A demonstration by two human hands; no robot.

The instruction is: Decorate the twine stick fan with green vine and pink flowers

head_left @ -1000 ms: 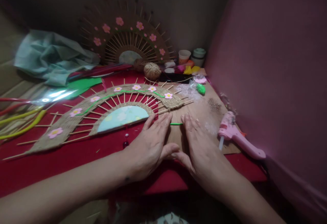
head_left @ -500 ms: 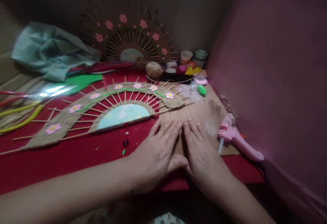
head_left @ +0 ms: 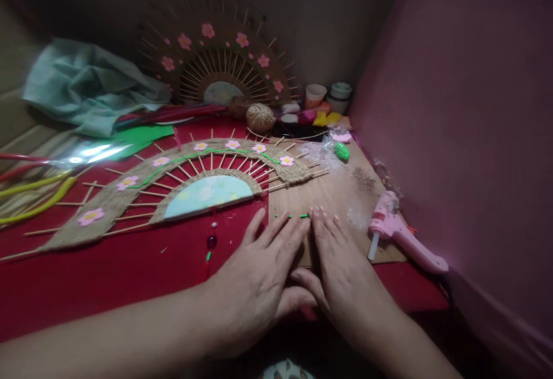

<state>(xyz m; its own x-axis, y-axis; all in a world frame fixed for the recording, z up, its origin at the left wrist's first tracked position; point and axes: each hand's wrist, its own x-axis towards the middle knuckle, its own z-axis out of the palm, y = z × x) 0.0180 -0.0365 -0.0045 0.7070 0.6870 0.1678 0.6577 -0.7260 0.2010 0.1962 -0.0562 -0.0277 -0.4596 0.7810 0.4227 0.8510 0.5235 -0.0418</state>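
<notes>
Rolling a green strand (head_left: 303, 215), it seems.
Left hand (head_left: 263, 275) and right hand (head_left: 341, 266) lie flat, fingers straight and gripping nothing, tips at the strand on the board (head_left: 328, 192); the next move likely calls for light, even pressure. Red bench (head_left: 129, 275), fan (head_left: 211, 194) at left, dim back wall (head_left: 337, 16), pink wall (head_left: 466, 108) at right.

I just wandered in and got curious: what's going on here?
A person has both hands, the left and the right, spread palm-down on a brown board, fingertips at a thin green strand that they partly cover. To the left lies a woven fan with pink flowers and a green line; a pink glue gun rests at the board's right edge.
</notes>
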